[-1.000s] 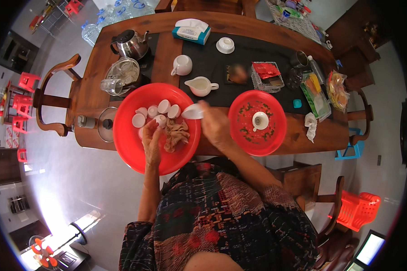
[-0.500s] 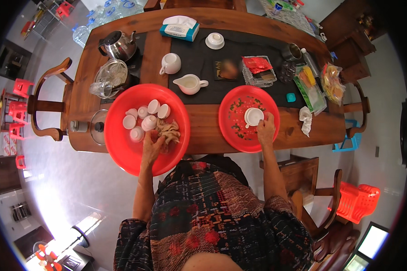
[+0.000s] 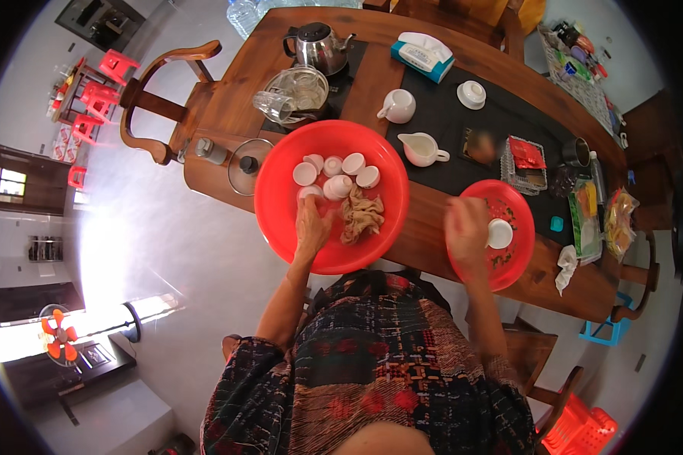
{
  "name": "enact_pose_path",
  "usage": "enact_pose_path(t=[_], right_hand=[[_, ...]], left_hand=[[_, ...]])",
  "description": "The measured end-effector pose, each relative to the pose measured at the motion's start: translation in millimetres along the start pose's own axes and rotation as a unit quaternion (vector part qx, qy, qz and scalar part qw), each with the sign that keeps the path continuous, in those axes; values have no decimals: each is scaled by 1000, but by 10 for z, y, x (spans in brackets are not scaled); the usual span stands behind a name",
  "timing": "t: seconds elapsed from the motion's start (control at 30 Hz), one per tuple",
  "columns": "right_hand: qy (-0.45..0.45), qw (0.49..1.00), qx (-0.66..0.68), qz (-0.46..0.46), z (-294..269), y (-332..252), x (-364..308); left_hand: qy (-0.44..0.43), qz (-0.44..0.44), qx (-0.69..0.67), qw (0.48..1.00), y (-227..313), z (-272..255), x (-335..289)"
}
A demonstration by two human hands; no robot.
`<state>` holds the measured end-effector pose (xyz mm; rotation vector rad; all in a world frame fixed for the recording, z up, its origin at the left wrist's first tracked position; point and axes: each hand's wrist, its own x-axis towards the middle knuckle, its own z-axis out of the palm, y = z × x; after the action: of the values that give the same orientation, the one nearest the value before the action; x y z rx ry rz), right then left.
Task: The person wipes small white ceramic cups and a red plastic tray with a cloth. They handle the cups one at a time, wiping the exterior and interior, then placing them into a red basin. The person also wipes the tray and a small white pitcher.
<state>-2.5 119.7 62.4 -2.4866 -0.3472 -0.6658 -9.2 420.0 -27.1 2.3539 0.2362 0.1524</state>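
My left hand reaches into the large red basin, fingers apart at the near edge of a small white cup. Several more white cups lie around it, and a crumpled tan cloth sits to their right. My right hand, smeared by motion, is over the left edge of a smaller red tray with a green pattern; its fingers do not show clearly. On that tray a white cup stands just right of the hand, apart from it.
Beyond the basins are a white pitcher, a white pot, an upturned white bowl and a tissue pack. A kettle, a glass-filled pot and a glass lid stand left. Packaged food lies right.
The view has swung leftward. My right hand has come away from the white cup on the small tray and moved left. My left hand has shifted from beside the cloth to a cup left of it.
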Motion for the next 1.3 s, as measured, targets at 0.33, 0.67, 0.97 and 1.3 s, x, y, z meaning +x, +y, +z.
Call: enact_pose_path(t=[0.33, 0.67, 0.97, 1.3], right_hand=[[-385, 904, -71, -174, 1381, -863, -150], [-423, 905, -2, -49, 1477, -859, -68], [-245, 832, 469, 166, 1378, -929, 48], [-236, 659, 650, 296, 1043, -1057, 344]], left_hand=[[-2, 16, 134, 991, -242, -177, 228], [-38, -15, 210, 977, -307, -15, 266], [-71, -159, -260, 950, -69, -249, 125], [-90, -32, -424, 901, 639, -493, 41]])
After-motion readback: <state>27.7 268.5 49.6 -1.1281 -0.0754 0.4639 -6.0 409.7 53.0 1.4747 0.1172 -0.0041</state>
